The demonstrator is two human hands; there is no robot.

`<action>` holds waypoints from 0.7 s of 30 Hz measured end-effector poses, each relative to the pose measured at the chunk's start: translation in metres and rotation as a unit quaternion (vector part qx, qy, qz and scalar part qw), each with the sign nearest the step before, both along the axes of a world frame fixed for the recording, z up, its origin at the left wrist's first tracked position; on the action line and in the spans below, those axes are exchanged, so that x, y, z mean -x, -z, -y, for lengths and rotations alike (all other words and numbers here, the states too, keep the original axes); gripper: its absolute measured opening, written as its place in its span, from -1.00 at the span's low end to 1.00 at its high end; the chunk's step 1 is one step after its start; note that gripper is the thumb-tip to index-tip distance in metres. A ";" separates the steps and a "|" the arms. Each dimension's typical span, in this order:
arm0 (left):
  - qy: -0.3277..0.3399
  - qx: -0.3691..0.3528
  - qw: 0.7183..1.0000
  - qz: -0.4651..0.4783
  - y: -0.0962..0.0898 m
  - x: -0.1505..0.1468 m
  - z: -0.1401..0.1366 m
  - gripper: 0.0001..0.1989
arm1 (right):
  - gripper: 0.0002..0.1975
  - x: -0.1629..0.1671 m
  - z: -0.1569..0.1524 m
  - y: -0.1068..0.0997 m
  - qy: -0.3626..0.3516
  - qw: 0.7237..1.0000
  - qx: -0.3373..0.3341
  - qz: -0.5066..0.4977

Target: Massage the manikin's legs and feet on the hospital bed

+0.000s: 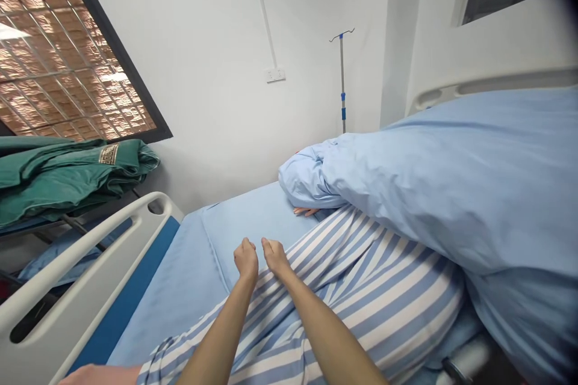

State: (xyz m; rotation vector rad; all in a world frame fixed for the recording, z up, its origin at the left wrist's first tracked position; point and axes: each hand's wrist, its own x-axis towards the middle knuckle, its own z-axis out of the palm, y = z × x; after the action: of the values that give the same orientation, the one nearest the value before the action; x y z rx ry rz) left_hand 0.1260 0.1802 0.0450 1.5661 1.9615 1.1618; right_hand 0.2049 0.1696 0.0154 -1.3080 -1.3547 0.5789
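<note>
Left hand (247,257) and right hand (274,255) are both curled into fists, side by side but apart, over the striped trousers (388,301) on the bed (257,210), nothing visibly held! The blue quilt (433,174) is already off most of them, bunched rightward (fingers (305,212), perhaps, peek out beneath); whatever lies under it is still covered.

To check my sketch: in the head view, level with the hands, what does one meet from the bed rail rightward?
Bed rail → sheet → left hand → right hand → striped clothing → blue cover
</note>
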 end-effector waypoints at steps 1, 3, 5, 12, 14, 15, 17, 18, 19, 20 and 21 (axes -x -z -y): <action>0.004 -0.006 1.000 0.003 -0.002 -0.007 -0.001 -0.58 | -0.51 -0.001 -0.001 0.001 -0.003 1.000 0.001 -0.023; 0.015 0.001 1.000 -0.015 0.001 -0.018 0.002 -0.56 | -0.53 -0.002 -0.003 0.002 0.000 0.998 0.000 -0.062; 0.019 0.022 0.998 -0.058 0.010 -0.025 0.009 -0.57 | -0.55 -0.002 -0.005 0.005 0.012 0.996 -0.008 -0.091; 0.046 0.073 0.977 -0.193 0.027 -0.028 0.022 -0.60 | -0.58 -0.006 -0.008 0.000 0.055 0.994 0.011 -0.095; 0.049 0.082 0.980 -0.174 0.027 -0.027 0.021 -0.54 | -0.57 -0.011 -0.008 -0.014 0.045 0.998 0.009 -0.053; 0.049 0.086 0.981 -0.164 0.028 -0.027 0.020 -0.52 | -0.57 -0.014 -0.008 -0.023 0.031 0.999 0.000 -0.024; 0.046 0.082 0.984 -0.151 0.029 -0.027 0.020 -0.49 | -0.55 -0.024 -0.009 -0.039 0.002 0.999 -0.029 0.036; 0.044 0.074 0.985 -0.150 0.030 -0.028 0.019 -0.49 | -0.54 -0.029 -0.008 -0.044 -0.004 0.997 -0.039 0.060; 0.042 0.068 0.985 -0.150 0.031 -0.028 0.020 -0.48 | -0.53 -0.034 -0.008 -0.047 -0.003 0.996 -0.041 0.081; 0.039 0.063 0.986 -0.151 0.032 -0.028 0.020 -0.47 | -0.52 -0.038 -0.007 -0.047 0.003 0.994 -0.036 0.099; 0.039 0.060 0.986 -0.151 0.033 -0.029 0.020 -0.47 | -0.52 -0.041 -0.005 -0.044 0.006 0.993 -0.027 0.117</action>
State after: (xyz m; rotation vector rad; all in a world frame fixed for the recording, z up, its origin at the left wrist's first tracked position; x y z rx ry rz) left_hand 0.1547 0.1600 0.0121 1.8229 2.0888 0.7964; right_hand 0.2462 0.1749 0.0599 -1.3704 -1.5403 0.3855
